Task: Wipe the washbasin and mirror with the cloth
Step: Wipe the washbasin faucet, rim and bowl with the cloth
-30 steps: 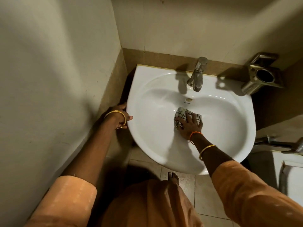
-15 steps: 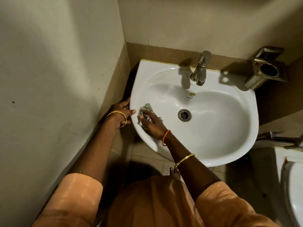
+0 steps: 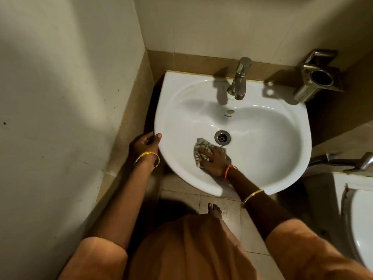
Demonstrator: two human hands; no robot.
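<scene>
The white washbasin point(image 3: 278, 142) hangs on the back wall in front of me. My right hand point(image 3: 215, 160) presses a checked cloth point(image 3: 202, 145) flat against the bowl's near slope, just left of the metal drain point(image 3: 222, 137). Most of the cloth is hidden under my fingers. My left hand point(image 3: 144, 145) grips the basin's left rim, thumb on top. The mirror is out of view.
A chrome tap point(image 3: 239, 80) stands at the basin's back edge. A steel holder point(image 3: 316, 76) is fixed to the wall at the right. A toilet point(image 3: 361, 225) and a metal spray handle point(image 3: 343, 161) are at the right. The side wall is close on my left.
My right hand slid the cloth from the basin's left rim back to the right, down into the bowl beside the drain. My left hand stays on the rim.
</scene>
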